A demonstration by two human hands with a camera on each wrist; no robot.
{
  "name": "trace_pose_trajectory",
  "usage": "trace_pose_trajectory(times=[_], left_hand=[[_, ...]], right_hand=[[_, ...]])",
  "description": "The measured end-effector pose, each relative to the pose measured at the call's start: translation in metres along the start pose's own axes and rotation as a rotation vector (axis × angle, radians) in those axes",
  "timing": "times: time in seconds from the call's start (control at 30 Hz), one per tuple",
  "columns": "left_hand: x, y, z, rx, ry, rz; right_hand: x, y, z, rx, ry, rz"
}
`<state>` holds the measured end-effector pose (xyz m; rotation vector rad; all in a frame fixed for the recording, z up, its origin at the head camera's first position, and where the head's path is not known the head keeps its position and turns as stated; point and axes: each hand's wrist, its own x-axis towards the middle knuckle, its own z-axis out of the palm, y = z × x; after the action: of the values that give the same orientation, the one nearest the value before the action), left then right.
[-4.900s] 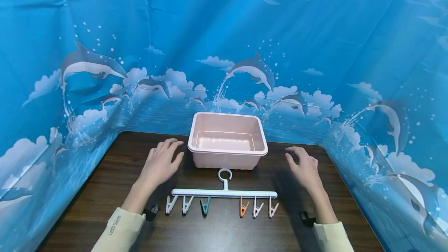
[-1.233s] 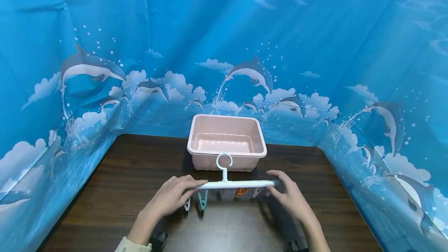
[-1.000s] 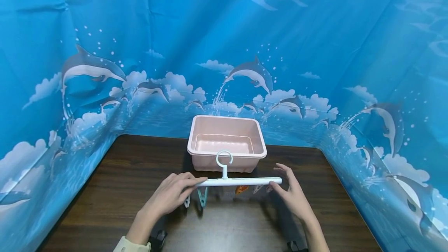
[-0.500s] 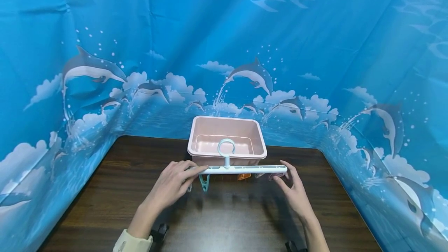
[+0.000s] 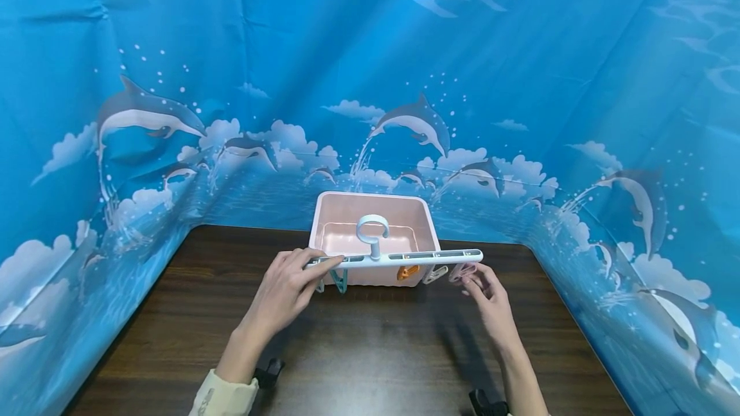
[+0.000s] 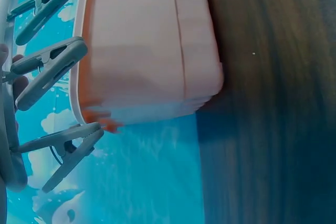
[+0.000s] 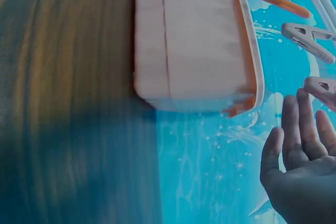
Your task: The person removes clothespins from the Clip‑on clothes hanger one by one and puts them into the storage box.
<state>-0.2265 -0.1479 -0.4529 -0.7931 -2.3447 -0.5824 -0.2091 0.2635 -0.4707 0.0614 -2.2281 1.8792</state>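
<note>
A pale blue-white clip hanger (image 5: 405, 259) with a round hook (image 5: 372, 226) is held up level in front of the pink bin. My left hand (image 5: 289, 284) grips its left end, index finger laid along the top of the bar. Beneath that end hang a teal clothespin (image 5: 340, 280) and two pale ones, plainer in the left wrist view. At the other end hang an orange clothespin (image 5: 408, 272), a whitish clothespin (image 5: 435, 274) and a pink clothespin (image 5: 462, 271). My right hand (image 5: 488, 297) has thumb and fingertips on the pink one, below the bar.
The pink plastic bin (image 5: 329, 210) stands at the back of the dark wooden table (image 5: 370, 352), with no contents showing inside. A blue dolphin-print curtain (image 5: 277, 50) rises behind the table and along both sides.
The hanger has been lifted off the table, its bar tipped so the slotted top shows. My right hand has left the bar's right end and moved down to the pink clothespin.
</note>
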Motion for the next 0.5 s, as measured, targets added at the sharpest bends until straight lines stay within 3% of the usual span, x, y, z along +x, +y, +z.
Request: trace_pose_trajectory(times=[0.27,0.5], left_hand=[[0.004,-0.003,0.0,-0.004,0.07,0.021],[0.008,-0.009,0.004,-0.028,0.088,0.026]], right_hand=[[0.004,-0.005,0.006,0.135,0.002,-0.068],[0.012,-0.008,0.009,0.213,0.004,-0.077]])
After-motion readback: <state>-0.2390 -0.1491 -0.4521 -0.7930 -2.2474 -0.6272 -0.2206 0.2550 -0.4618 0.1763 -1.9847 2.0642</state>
